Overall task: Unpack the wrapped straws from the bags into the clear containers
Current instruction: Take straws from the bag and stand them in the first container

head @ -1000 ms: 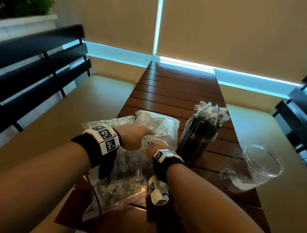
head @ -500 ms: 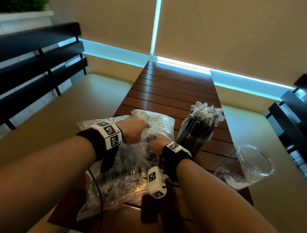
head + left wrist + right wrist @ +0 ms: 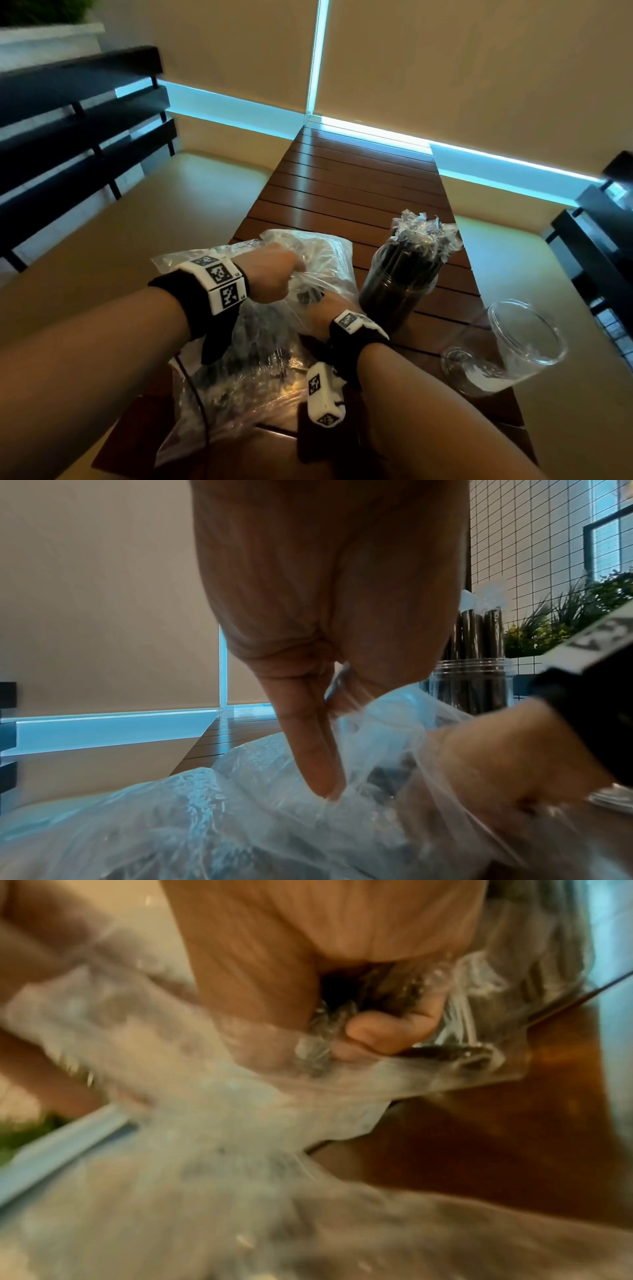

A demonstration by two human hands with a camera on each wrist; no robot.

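A crumpled clear plastic bag (image 3: 260, 346) of dark wrapped straws lies on the slatted wooden table (image 3: 342, 192). My left hand (image 3: 274, 277) pinches the bag's upper edge (image 3: 346, 712) and holds it up. My right hand (image 3: 318, 305) is inside the bag's mouth, its fingers (image 3: 387, 1034) curled round a bunch of wrapped straws (image 3: 394, 988). To the right an upright clear container (image 3: 397, 291) stands full of dark wrapped straws (image 3: 424, 229). An empty clear container (image 3: 503, 356) lies on its side at the table's right edge.
Beige bench seats flank the table on both sides (image 3: 120, 233), with dark slatted backrests (image 3: 78, 137) at left and right. A black cable (image 3: 198, 404) runs over the bag near me. A green plant (image 3: 575, 615) shows behind the full container.
My right hand has pushed a little deeper into the bag's mouth and closed on straws. The left hand keeps its hold on the bag's edge, almost still.
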